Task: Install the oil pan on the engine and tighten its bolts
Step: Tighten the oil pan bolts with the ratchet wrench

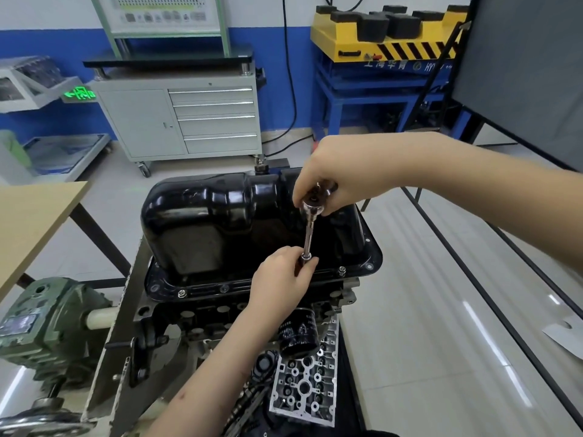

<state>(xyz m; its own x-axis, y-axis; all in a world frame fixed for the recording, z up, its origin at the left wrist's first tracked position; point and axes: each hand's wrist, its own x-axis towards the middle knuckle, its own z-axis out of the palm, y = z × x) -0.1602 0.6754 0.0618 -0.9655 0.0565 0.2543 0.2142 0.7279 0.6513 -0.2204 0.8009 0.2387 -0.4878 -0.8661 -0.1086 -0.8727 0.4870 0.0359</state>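
A glossy black oil pan (202, 216) sits upside-down on the engine block (195, 313), which is mounted on a stand. Bolts (181, 293) show along its near flange, another bolt (342, 270) at the right. A chrome ratchet with an extension bar (308, 234) stands upright over the near flange. My right hand (334, 171) grips the ratchet head at the top. My left hand (284, 279) pinches the lower end of the extension, hiding the socket and the bolt under it.
A black oil filter (299, 334) juts from the block below my left hand. A grey cast cover (304, 383) lies beneath. A green gearbox (41, 323) sits left, a wooden table (31, 222) far left, a grey drawer cabinet (195, 118) behind.
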